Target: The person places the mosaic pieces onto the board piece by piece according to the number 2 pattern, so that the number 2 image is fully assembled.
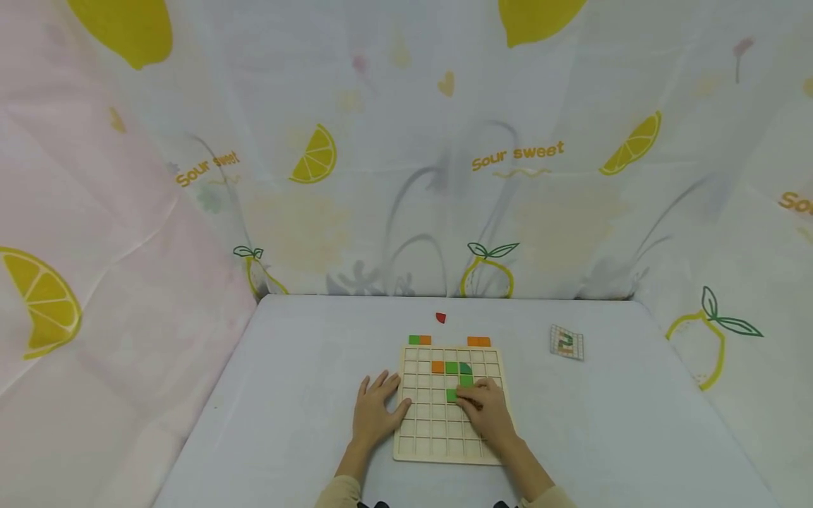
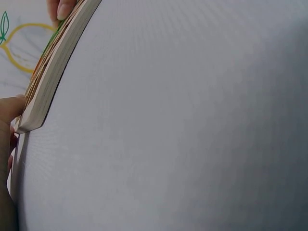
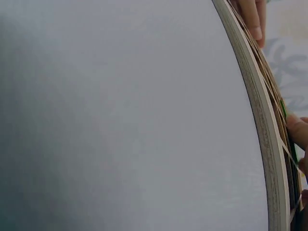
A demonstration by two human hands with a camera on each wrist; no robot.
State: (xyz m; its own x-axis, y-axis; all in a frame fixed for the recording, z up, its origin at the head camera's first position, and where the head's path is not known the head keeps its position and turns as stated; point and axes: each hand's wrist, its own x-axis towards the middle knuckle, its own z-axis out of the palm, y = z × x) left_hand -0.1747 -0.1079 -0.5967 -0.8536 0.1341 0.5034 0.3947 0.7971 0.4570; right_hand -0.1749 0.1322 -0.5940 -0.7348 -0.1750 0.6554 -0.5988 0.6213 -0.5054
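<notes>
A pale wooden grid board lies flat on the table. In its cells are an orange square tile, a green square tile, a dark green rounded tile and a bright green tile below that. My left hand rests at the board's left edge, fingers spread and thumb over the rim. Bent over the board, my right hand pinches a green square tile at its right side, low on the grid. The fingertips partly hide that tile and the cells beside it.
Behind the board lie a green tile beside an orange one, and an orange pair. A red quarter-round piece is farther back. To the right lies a small pattern card. A lemon-printed curtain encloses the table.
</notes>
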